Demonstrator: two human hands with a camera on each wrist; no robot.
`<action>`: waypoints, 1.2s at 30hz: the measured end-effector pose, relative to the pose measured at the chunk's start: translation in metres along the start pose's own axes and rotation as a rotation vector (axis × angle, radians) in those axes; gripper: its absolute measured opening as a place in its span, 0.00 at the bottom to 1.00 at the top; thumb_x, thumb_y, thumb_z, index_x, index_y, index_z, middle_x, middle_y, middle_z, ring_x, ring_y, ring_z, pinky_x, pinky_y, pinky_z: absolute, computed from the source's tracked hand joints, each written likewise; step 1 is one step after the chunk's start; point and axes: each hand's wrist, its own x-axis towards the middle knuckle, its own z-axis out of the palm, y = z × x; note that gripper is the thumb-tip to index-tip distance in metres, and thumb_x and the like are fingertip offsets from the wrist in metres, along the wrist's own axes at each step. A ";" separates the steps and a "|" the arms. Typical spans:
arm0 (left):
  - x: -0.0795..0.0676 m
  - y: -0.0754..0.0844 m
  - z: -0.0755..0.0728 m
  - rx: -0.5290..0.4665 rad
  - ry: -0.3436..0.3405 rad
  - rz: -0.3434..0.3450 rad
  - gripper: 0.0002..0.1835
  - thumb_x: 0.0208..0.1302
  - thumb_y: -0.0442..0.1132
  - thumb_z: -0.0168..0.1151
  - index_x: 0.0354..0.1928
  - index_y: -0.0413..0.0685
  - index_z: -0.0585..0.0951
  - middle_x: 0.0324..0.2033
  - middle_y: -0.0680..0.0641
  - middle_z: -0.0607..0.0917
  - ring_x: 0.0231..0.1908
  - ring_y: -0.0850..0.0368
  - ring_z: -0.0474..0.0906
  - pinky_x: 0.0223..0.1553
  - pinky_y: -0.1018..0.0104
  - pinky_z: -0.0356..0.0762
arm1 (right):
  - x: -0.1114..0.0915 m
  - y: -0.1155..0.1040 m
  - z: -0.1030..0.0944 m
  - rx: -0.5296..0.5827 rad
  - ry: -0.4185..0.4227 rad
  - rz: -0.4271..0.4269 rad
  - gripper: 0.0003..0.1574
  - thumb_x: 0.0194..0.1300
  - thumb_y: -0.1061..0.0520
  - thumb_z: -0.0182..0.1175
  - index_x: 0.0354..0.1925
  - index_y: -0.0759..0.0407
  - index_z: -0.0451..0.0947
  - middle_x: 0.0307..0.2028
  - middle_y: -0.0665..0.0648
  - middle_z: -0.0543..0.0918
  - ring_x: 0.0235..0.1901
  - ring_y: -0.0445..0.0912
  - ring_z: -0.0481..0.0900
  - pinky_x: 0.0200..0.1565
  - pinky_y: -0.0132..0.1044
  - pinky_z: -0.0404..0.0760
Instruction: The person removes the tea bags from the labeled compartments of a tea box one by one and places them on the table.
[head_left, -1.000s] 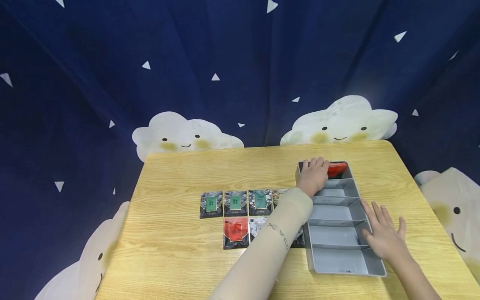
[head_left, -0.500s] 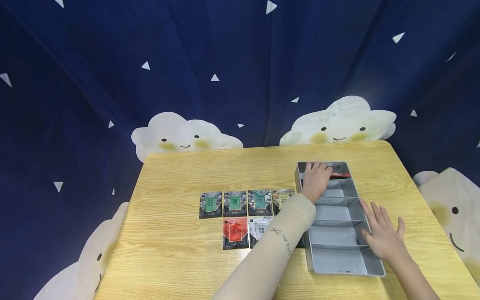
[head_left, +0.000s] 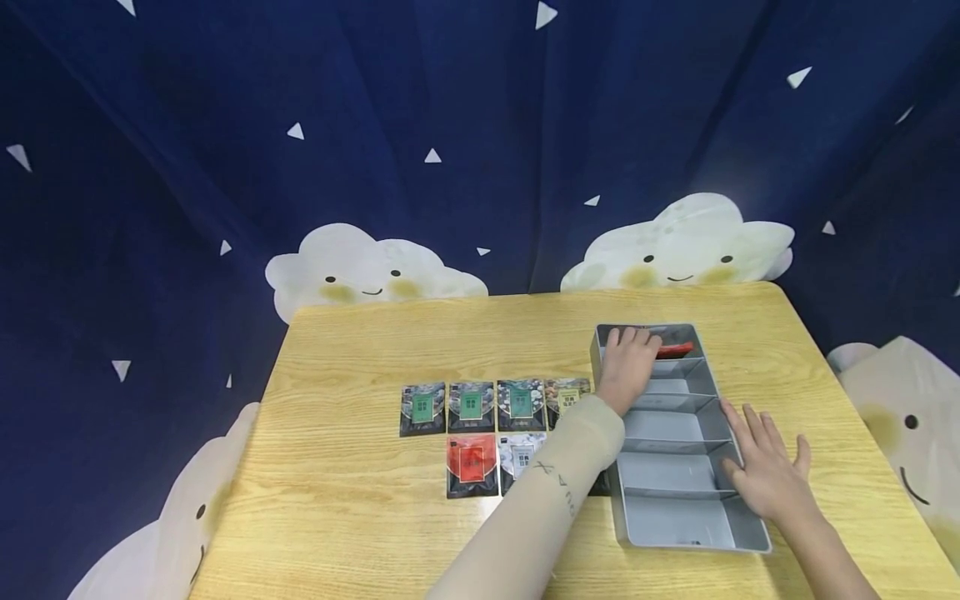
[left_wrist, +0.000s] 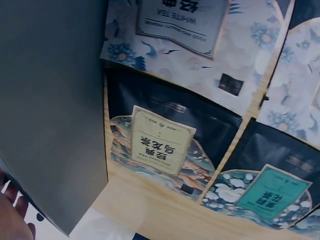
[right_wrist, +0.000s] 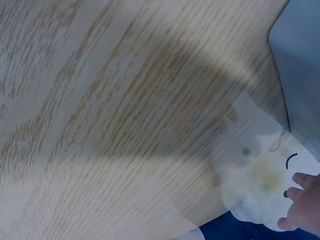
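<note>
A grey divided box [head_left: 693, 547] stands on the right of the table, its compartments running from far to near. My left hand [head_left: 630, 367] reaches into the farthest compartment, its fingertips right at a red tea packet [head_left: 675, 351] that shows as a narrow strip to their right. I cannot tell whether the fingers pinch it; their undersides are hidden. In the left wrist view, the fingers [left_wrist: 15, 205] show past the box's grey wall. My right hand [head_left: 771, 467] rests against the box's right wall, fingers straight and spread, thumb over the rim.
Left of the box lie flat tea packets in two rows: green-labelled ones [head_left: 422, 408], a yellow-labelled one [head_left: 567, 397], a red one [head_left: 472, 465] and a white one [head_left: 517, 454]. My left sleeve [head_left: 540, 500] covers others. A dark blue curtain [head_left: 480, 125] hangs behind the wooden table [head_left: 337, 500].
The red packet in the far compartment has tipped from showing a broad face to a narrow strip, and my left fingers have shifted slightly there. My right hand has stayed on the box.
</note>
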 end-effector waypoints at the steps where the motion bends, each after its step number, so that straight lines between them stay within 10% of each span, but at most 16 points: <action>1: -0.001 -0.001 0.000 -0.002 0.011 0.002 0.18 0.68 0.48 0.49 0.59 0.72 0.67 0.57 0.63 0.67 0.58 0.64 0.61 0.59 0.63 0.54 | 0.000 0.000 0.000 -0.001 0.000 0.000 0.55 0.57 0.58 0.52 0.71 0.43 0.31 0.68 0.70 0.45 0.67 0.65 0.33 0.54 0.64 0.17; 20: -0.020 -0.029 -0.032 -0.059 0.355 0.026 0.10 0.70 0.50 0.42 0.48 0.65 0.71 0.43 0.62 0.72 0.43 0.65 0.65 0.50 0.69 0.58 | 0.000 -0.002 -0.003 0.001 -0.006 0.000 0.54 0.58 0.57 0.52 0.71 0.44 0.31 0.68 0.69 0.43 0.67 0.66 0.36 0.54 0.66 0.18; 36: -0.077 -0.091 -0.032 -0.174 0.483 0.051 0.09 0.71 0.45 0.42 0.42 0.57 0.73 0.38 0.56 0.73 0.41 0.60 0.67 0.47 0.67 0.62 | 0.000 -0.002 -0.001 0.001 0.000 0.004 0.53 0.58 0.57 0.51 0.71 0.43 0.31 0.68 0.69 0.44 0.67 0.65 0.35 0.54 0.67 0.19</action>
